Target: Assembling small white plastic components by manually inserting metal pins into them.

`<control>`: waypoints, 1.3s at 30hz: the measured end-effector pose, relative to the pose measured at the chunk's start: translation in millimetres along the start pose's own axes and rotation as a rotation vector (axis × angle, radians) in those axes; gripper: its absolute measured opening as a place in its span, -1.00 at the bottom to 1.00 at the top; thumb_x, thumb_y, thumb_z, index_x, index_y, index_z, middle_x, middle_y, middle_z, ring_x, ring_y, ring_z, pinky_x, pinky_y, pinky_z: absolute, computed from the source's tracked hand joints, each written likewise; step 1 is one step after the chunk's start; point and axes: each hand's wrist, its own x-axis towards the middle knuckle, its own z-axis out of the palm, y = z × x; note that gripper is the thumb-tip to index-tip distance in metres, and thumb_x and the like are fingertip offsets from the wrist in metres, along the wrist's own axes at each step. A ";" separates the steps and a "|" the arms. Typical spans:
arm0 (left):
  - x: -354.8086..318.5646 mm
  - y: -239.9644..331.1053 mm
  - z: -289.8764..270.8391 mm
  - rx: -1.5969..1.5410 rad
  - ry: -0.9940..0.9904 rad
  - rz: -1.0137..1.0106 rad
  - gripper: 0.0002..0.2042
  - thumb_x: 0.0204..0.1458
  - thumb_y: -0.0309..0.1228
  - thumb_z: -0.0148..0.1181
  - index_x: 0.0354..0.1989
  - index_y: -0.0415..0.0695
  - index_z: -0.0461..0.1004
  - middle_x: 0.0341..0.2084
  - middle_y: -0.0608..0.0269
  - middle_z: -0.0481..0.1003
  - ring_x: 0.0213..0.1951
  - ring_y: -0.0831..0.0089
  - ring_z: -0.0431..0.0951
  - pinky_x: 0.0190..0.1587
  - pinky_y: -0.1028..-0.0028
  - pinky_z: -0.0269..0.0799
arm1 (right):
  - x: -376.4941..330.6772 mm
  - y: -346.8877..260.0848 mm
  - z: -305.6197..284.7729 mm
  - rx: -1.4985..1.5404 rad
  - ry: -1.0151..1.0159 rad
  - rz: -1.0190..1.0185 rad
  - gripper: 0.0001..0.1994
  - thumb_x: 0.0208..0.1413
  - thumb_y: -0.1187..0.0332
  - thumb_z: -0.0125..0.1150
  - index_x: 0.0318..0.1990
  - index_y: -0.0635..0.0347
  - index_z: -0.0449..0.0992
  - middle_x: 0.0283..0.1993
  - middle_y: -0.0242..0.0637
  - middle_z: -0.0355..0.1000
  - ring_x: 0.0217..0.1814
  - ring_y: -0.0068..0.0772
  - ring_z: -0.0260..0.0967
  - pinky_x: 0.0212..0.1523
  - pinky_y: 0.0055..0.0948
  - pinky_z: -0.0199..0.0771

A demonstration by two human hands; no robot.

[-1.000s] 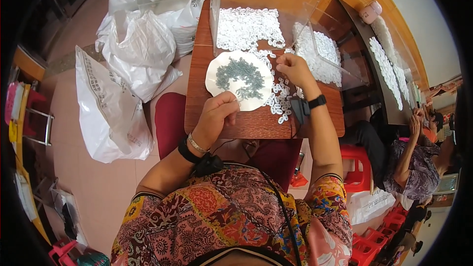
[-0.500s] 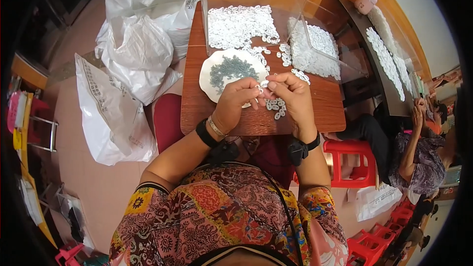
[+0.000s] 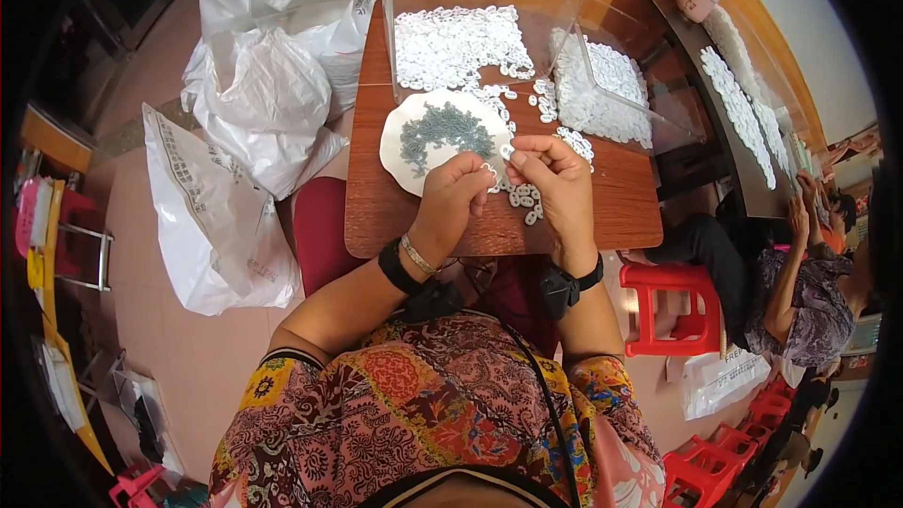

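My left hand [image 3: 446, 202] is closed in a pinch on a small white plastic piece [image 3: 490, 172]. Close beside it, my right hand [image 3: 561, 190] pinches a small white oval plastic piece [image 3: 507, 150] between thumb and fingertips. Both hands are above the near part of the brown wooden table [image 3: 395, 226]. Just beyond the left hand lies a cream scalloped plate [image 3: 392, 136] with many tiny grey-green parts [image 3: 437, 127] on it. Between my hands, a few white oval pieces with holes [image 3: 527, 198] lie loose. How the held pieces are shaped in detail is too small to tell.
A large heap of white oval pieces [image 3: 461, 47] covers the table's far side, beside clear panels. More fill a clear box [image 3: 602, 99] at right. White sacks [image 3: 263, 85] stand left on the floor. A red stool [image 3: 670, 306] and another person [image 3: 800, 296] are at right.
My hands have drawn slightly apart; before, their fingertips met around the white pieces. Each now keeps a piece in its own pinch.
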 end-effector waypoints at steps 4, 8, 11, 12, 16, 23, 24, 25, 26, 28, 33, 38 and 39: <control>0.5 -3.0 1.0 -0.001 0.011 -0.004 -0.81 0.06 -0.34 -0.02 -0.51 -0.15 0.38 -0.69 0.43 0.31 -0.65 0.68 0.27 -0.57 0.67 0.13 | -2.1 4.3 0.5 -0.013 -0.014 0.006 -0.86 0.05 0.51 0.18 -0.22 0.32 0.51 -0.43 -0.36 0.48 -0.45 -0.68 0.38 -0.41 -0.71 0.38; 0.3 -5.8 -0.2 0.005 0.013 0.003 -0.81 0.07 -0.35 -0.03 -0.51 -0.15 0.37 -0.69 0.43 0.31 -0.64 0.68 0.26 -0.57 0.67 0.13 | -4.4 4.6 2.4 -0.034 -0.029 -0.007 -0.87 0.03 0.52 0.19 -0.24 0.32 0.52 -0.46 -0.41 0.47 -0.47 -0.73 0.35 -0.44 -0.75 0.33; 0.1 -7.1 0.0 0.004 0.012 0.006 -0.82 0.07 -0.35 -0.03 -0.51 -0.15 0.37 -0.69 0.43 0.31 -0.64 0.68 0.26 -0.57 0.67 0.14 | -5.5 6.6 2.9 -0.078 -0.031 -0.029 -0.86 0.02 0.53 0.20 -0.24 0.32 0.53 -0.47 -0.45 0.45 -0.47 -0.77 0.31 -0.44 -0.77 0.29; 0.2 -7.4 0.4 0.003 0.016 0.002 -0.82 0.07 -0.35 -0.03 -0.51 -0.15 0.37 -0.69 0.43 0.31 -0.64 0.68 0.26 -0.57 0.67 0.14 | -5.7 7.4 2.9 -0.091 -0.030 -0.049 -0.86 0.02 0.53 0.21 -0.24 0.32 0.53 -0.48 -0.47 0.44 -0.48 -0.79 0.30 -0.45 -0.78 0.27; -1.0 -8.4 0.3 0.015 0.018 0.022 -0.82 0.08 -0.35 -0.03 -0.51 -0.15 0.37 -0.69 0.43 0.31 -0.64 0.68 0.26 -0.57 0.67 0.14 | -8.6 6.8 5.3 -0.096 -0.021 -0.037 -0.86 0.01 0.54 0.21 -0.24 0.32 0.54 -0.48 -0.51 0.43 -0.48 -0.81 0.26 -0.44 -0.78 0.25; -2.3 -11.1 -0.2 0.098 0.021 0.071 -0.82 0.08 -0.37 -0.02 -0.53 -0.15 0.34 -0.69 0.44 0.28 -0.63 0.70 0.24 -0.57 0.67 0.12 | -12.6 5.1 4.1 -0.179 -0.054 -0.022 -0.86 0.01 0.53 0.21 -0.24 0.30 0.55 -0.47 -0.54 0.42 -0.46 -0.82 0.23 -0.43 -0.78 0.25; -2.2 -11.7 -0.9 0.118 0.020 0.075 -0.82 0.09 -0.37 -0.02 -0.53 -0.15 0.33 -0.69 0.44 0.28 -0.63 0.70 0.24 -0.58 0.67 0.12 | -13.6 3.8 5.0 -0.204 -0.057 -0.017 -0.86 0.01 0.53 0.21 -0.23 0.30 0.55 -0.47 -0.54 0.42 -0.45 -0.82 0.24 -0.42 -0.77 0.25; -2.0 -12.8 -0.7 0.117 0.019 0.075 -0.82 0.09 -0.37 -0.02 -0.53 -0.15 0.33 -0.69 0.44 0.28 -0.63 0.70 0.24 -0.58 0.67 0.12 | -13.6 4.9 4.4 -0.204 -0.057 -0.017 -0.86 0.01 0.53 0.21 -0.23 0.30 0.55 -0.47 -0.54 0.42 -0.45 -0.82 0.24 -0.42 -0.77 0.25; -1.8 -14.1 -0.3 0.116 0.017 0.089 -0.81 0.09 -0.37 -0.03 -0.53 -0.15 0.33 -0.69 0.45 0.28 -0.63 0.70 0.24 -0.58 0.67 0.12 | -13.5 7.3 3.2 -0.207 -0.062 -0.029 -0.86 0.01 0.53 0.21 -0.23 0.30 0.55 -0.47 -0.54 0.42 -0.45 -0.82 0.24 -0.42 -0.76 0.26; -1.8 -15.0 0.4 0.114 0.016 0.105 -0.81 0.09 -0.37 -0.03 -0.54 -0.15 0.33 -0.69 0.45 0.27 -0.63 0.70 0.24 -0.58 0.67 0.11 | -13.4 9.6 1.6 -0.210 -0.069 -0.043 -0.86 0.02 0.53 0.20 -0.23 0.30 0.55 -0.47 -0.54 0.42 -0.45 -0.81 0.25 -0.41 -0.75 0.27; -4.0 -13.6 3.5 0.002 0.009 0.013 -0.82 0.09 -0.35 -0.03 -0.51 -0.14 0.34 -0.68 0.44 0.30 -0.63 0.70 0.25 -0.58 0.68 0.13 | -17.2 11.2 0.3 -0.219 -0.079 -0.054 -0.80 0.00 0.55 0.20 -0.17 0.32 0.51 -0.38 -0.47 0.43 -0.37 -0.76 0.29 -0.33 -0.72 0.34; -6.1 -9.2 5.2 -0.061 0.025 -0.073 -0.81 0.09 -0.34 -0.03 -0.50 -0.15 0.37 -0.66 0.42 0.34 -0.62 0.67 0.28 -0.56 0.68 0.15 | -17.7 10.0 -0.3 -0.230 -0.149 -0.061 -0.73 -0.07 0.56 0.25 -0.15 0.33 0.46 -0.38 -0.44 0.42 -0.35 -0.71 0.31 -0.30 -0.69 0.37; -6.5 -9.4 5.7 -0.090 0.029 -0.084 -0.81 0.09 -0.34 -0.03 -0.50 -0.15 0.38 -0.65 0.41 0.35 -0.62 0.66 0.29 -0.56 0.67 0.16 | -17.7 9.8 0.4 -0.248 -0.156 -0.072 -0.72 -0.09 0.56 0.27 -0.15 0.34 0.45 -0.39 -0.43 0.42 -0.36 -0.70 0.32 -0.30 -0.69 0.37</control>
